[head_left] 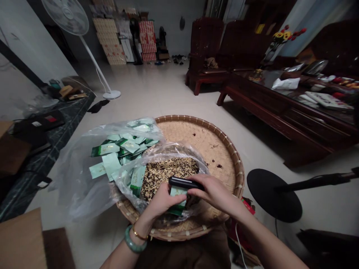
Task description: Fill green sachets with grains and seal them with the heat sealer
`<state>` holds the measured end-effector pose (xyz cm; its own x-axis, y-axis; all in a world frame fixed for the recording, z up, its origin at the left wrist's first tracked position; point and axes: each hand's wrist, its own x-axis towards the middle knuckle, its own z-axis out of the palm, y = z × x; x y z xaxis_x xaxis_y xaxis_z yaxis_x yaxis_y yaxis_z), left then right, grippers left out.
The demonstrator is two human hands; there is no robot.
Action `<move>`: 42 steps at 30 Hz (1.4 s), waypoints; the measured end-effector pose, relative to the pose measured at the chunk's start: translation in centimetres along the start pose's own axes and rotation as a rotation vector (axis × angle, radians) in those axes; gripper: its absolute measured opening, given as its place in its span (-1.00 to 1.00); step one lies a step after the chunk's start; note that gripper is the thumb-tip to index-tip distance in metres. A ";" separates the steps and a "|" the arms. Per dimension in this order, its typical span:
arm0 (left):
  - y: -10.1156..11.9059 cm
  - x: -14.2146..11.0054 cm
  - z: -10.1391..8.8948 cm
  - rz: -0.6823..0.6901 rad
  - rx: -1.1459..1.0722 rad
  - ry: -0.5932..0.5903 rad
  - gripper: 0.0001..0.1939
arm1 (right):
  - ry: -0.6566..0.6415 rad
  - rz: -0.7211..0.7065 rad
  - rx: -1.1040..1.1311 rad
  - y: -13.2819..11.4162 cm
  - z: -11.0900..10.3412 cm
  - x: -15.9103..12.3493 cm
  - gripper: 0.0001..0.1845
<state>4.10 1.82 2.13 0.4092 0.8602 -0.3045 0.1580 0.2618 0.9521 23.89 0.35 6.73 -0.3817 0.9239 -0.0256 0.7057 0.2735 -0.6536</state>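
My left hand (162, 200) is closed on a small green sachet (178, 191), thumb across its front. With my right hand (211, 188) I grip a black handheld bag sealer (186, 182), which lies across the sachet's upper edge. Both are over a clear plastic bag (200, 158) holding a loose mix of pale and dark dried bits (168, 170). Another green sachet (137, 181) stands at that bag's left side. The bag rests in a round woven bamboo tray (224, 144). More green sachets (110, 160) are heaped in a second clear bag (81, 186) at the tray's left.
A few dark bits (219, 166) lie on the tray. To the right stands a black round stand base (275, 194), with a dark wooden table (280, 112) beyond it. A white fan (112, 94) is at far left, and a cardboard box (22, 239) at near left.
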 end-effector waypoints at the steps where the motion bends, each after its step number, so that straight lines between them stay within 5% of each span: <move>1: 0.0 0.0 0.0 -0.012 0.004 0.006 -0.71 | 0.004 0.002 -0.005 -0.1 0.0 0.0 -0.67; 13: 0.2 0.1 0.0 -0.061 0.019 -0.011 -0.74 | 0.022 0.016 0.043 0.3 0.5 0.1 -0.70; 19: 0.0 0.1 -0.4 -0.028 0.094 -0.029 -0.74 | -0.121 0.095 0.339 1.5 0.0 0.8 -0.69; 22: 0.0 0.1 -0.5 -0.034 0.131 -0.030 -0.77 | -0.087 0.111 0.446 2.0 -0.4 0.8 -0.64; 29: 0.3 0.4 -0.4 -0.045 0.070 0.010 -0.75 | -0.021 0.090 0.123 1.5 0.7 -0.2 -0.57; 33: 0.1 0.3 -0.2 -0.072 0.070 0.009 -0.75 | 0.011 0.075 0.037 1.0 1.5 0.2 -0.71; 42: 0.4 0.4 -0.6 -0.080 -0.006 0.045 -0.73 | 0.118 0.141 0.081 2.8 1.5 0.0 -0.68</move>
<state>3.81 2.49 2.41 0.3545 0.8552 -0.3782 0.1830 0.3332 0.9249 24.93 0.70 3.78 -0.2063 0.9778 -0.0360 0.6950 0.1206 -0.7088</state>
